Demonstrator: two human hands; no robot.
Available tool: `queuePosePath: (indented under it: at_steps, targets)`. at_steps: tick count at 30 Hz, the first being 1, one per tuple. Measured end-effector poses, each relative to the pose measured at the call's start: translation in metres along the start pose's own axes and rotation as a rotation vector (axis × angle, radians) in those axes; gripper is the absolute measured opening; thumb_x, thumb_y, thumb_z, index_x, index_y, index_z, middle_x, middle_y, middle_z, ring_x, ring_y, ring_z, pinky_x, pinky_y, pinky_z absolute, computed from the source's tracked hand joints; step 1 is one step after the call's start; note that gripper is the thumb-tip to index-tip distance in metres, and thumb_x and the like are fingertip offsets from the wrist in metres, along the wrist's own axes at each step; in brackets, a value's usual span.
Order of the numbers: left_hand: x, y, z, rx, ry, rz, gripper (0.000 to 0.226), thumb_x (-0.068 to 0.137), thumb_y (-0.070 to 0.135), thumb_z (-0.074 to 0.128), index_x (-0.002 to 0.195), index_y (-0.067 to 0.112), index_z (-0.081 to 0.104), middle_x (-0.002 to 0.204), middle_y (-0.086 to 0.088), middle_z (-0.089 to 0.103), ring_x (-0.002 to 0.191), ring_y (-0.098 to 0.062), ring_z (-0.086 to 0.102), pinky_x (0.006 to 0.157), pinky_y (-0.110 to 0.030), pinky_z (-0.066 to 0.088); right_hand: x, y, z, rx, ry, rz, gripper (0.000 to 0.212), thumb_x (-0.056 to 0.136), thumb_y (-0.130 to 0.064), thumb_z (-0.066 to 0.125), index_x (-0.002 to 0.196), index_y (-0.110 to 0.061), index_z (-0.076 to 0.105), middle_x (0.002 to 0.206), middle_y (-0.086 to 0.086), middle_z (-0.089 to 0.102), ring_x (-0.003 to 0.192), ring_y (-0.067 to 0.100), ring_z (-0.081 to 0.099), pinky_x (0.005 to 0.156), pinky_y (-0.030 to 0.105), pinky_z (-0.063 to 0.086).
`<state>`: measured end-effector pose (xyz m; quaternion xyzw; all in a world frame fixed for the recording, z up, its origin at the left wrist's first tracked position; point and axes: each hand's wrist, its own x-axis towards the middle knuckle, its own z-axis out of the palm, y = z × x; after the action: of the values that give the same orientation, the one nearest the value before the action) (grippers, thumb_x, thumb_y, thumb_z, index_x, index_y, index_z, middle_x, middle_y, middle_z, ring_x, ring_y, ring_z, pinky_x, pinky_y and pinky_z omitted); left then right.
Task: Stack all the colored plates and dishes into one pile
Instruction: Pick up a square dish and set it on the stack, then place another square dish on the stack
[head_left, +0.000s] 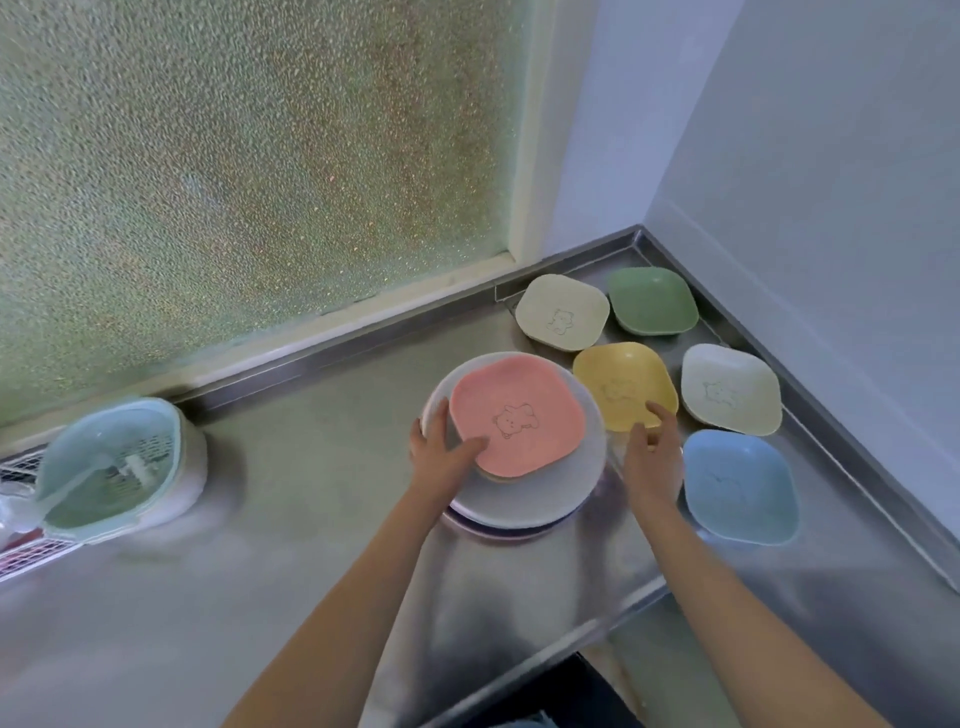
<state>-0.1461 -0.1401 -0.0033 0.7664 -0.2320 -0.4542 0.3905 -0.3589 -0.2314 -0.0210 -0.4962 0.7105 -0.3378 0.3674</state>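
Note:
A pink square dish (524, 410) with a bear drawing tops a pile of round pale plates (524, 499) in the middle of the steel counter. My left hand (441, 452) grips the pile's left rim, thumb on the pink dish. My right hand (652, 447) hovers with fingers apart between the pile and the yellow dish (618, 384), fingertips at that dish's near edge. Loose on the counter to the right lie a cream dish (563, 309), a green dish (652, 301), a pale grey-white dish (732, 387) and a blue dish (740, 486).
The counter (311, 519) ends in a raised steel lip along the back and right walls. A frosted window stands behind. At the far left sits a mint-green lidded container (117, 467) beside a white mesh rack (26, 551). The counter's front edge drops off at lower right.

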Motion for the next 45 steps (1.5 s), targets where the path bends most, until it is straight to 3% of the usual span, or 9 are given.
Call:
queuePosePath:
  at_steps: [5, 9, 12, 16, 23, 32, 35, 39, 45]
  targets:
    - [-0.006, 0.004, 0.004, -0.048, 0.052, -0.016, 0.083, 0.064, 0.035, 0.063, 0.142, 0.035, 0.035, 0.153, -0.007, 0.015, 0.140, -0.031, 0.022, 0.114, -0.048, 0.026, 0.019, 0.020, -0.010, 0.034, -0.240, 0.214, 0.037, 0.094, -0.019, 0.045, 0.127, -0.033, 0.040, 0.079, 0.010, 0.058, 0.063, 0.026, 0.059, 0.061, 0.041, 0.055]
    - [-0.006, 0.004, 0.009, -0.062, 0.114, -0.021, 0.071, 0.075, 0.026, 0.064, 0.139, 0.036, 0.038, 0.154, -0.004, 0.016, 0.138, -0.029, 0.026, 0.113, -0.047, 0.027, 0.038, 0.022, -0.004, -0.051, -0.434, 0.236, 0.035, 0.093, -0.017, 0.042, 0.127, -0.025, 0.043, 0.101, 0.016, 0.061, 0.076, 0.029, 0.058, 0.072, 0.042, 0.056]
    - [-0.007, 0.005, 0.014, -0.108, 0.166, -0.035, 0.069, 0.072, 0.023, 0.062, 0.137, 0.036, 0.042, 0.154, -0.002, 0.017, 0.138, -0.028, 0.028, 0.113, -0.046, 0.028, 0.050, 0.030, -0.008, -0.358, -0.484, -0.010, 0.035, 0.087, -0.011, 0.051, 0.122, -0.015, 0.050, 0.110, 0.012, 0.064, 0.093, 0.033, 0.061, 0.085, 0.045, 0.052]
    - [-0.008, 0.004, 0.019, -0.138, 0.227, -0.007, 0.075, 0.056, 0.030, 0.057, 0.131, 0.030, 0.052, 0.146, -0.006, 0.034, 0.128, -0.029, 0.041, 0.107, -0.050, 0.036, 0.064, 0.027, -0.021, -0.515, -0.454, -0.242, 0.012, 0.085, -0.020, 0.061, 0.095, -0.020, 0.065, 0.093, 0.007, 0.071, 0.082, 0.024, 0.060, 0.070, 0.031, 0.043]
    - [-0.009, 0.001, 0.025, -0.232, 0.292, -0.012, 0.050, 0.058, 0.027, 0.063, 0.106, 0.042, 0.058, 0.134, 0.002, 0.042, 0.118, -0.023, 0.049, 0.103, -0.049, 0.041, 0.059, -0.012, -0.042, -0.246, -0.279, -0.627, 0.009, 0.089, -0.013, 0.059, 0.081, -0.016, 0.062, 0.068, -0.006, 0.060, 0.063, 0.017, 0.055, 0.057, 0.026, 0.037]
    - [-0.016, 0.012, 0.027, -0.319, 0.347, 0.056, 0.058, 0.080, 0.046, 0.052, 0.132, 0.023, 0.053, 0.140, -0.007, 0.050, 0.126, -0.022, 0.048, 0.110, -0.040, 0.034, -0.025, -0.057, -0.029, -0.324, -0.437, -1.168, 0.006, 0.079, -0.020, 0.066, 0.083, -0.017, 0.069, 0.064, 0.001, 0.065, 0.059, 0.018, 0.060, 0.046, 0.025, 0.047]
    - [-0.015, 0.021, 0.028, -0.357, 0.384, 0.084, 0.050, 0.089, 0.041, 0.049, 0.134, 0.020, 0.050, 0.143, -0.005, 0.047, 0.128, -0.019, 0.045, 0.105, -0.031, 0.032, -0.035, -0.051, -0.017, -0.485, -0.736, -1.077, 0.019, 0.091, -0.030, 0.054, 0.099, -0.021, 0.069, 0.088, 0.001, 0.072, 0.082, 0.021, 0.063, 0.066, 0.036, 0.052]
    - [-0.014, 0.023, 0.034, -0.039, 0.383, 0.103, 0.055, 0.091, 0.021, 0.050, 0.143, 0.028, 0.035, 0.144, -0.007, 0.044, 0.135, -0.027, 0.037, 0.112, -0.048, 0.030, -0.030, -0.052, -0.007, -0.517, -0.850, -0.990, 0.026, 0.094, -0.033, 0.049, 0.110, -0.025, 0.068, 0.106, -0.003, 0.071, 0.098, 0.017, 0.061, 0.082, 0.032, 0.047]
    - [-0.016, 0.017, 0.040, 0.141, 0.398, 0.067, 0.075, 0.084, 0.001, 0.039, 0.147, 0.037, 0.020, 0.153, -0.008, 0.028, 0.145, -0.027, 0.012, 0.115, -0.052, 0.019, -0.019, -0.041, -0.014, -0.335, -0.825, -0.906, 0.030, 0.092, -0.039, 0.051, 0.120, -0.030, 0.059, 0.075, -0.010, 0.065, 0.066, 0.006, 0.055, 0.065, 0.020, 0.045]
